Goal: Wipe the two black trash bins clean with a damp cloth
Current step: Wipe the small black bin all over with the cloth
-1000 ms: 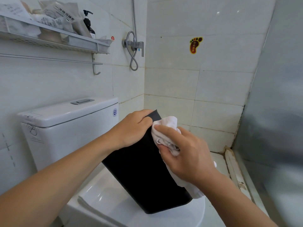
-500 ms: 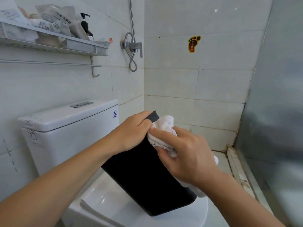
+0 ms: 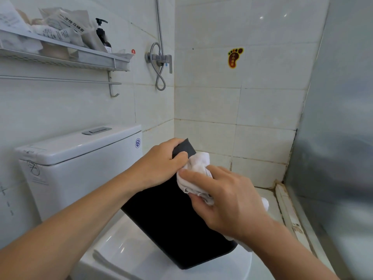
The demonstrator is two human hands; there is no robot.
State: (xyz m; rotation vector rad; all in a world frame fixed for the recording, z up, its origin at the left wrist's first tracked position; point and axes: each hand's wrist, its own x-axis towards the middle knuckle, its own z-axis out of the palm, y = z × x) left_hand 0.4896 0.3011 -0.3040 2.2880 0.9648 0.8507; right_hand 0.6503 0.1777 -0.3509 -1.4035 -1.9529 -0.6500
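Wall shelf (image 3: 96, 57) upper left with packets and a pump bottle (image 3: 104, 37); white toilet tank (image 3: 80, 158) below. Left hand (image 3: 161, 162) curled tight around top corner of black trash bin (image 3: 173, 223), which sits tilted on the closed toilet lid (image 3: 131, 257). Right hand (image 3: 228, 203) clutches bunched white cloth (image 3: 196, 174), pressed on the bin's upper edge, touching left hand. Footprint sticker (image 3: 234, 57) on tiled wall, right.

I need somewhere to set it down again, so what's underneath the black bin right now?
The black bin stands tilted on the closed white toilet lid, only its lower edge touching. The left hand grips its rim. The lid beneath its base is hidden.
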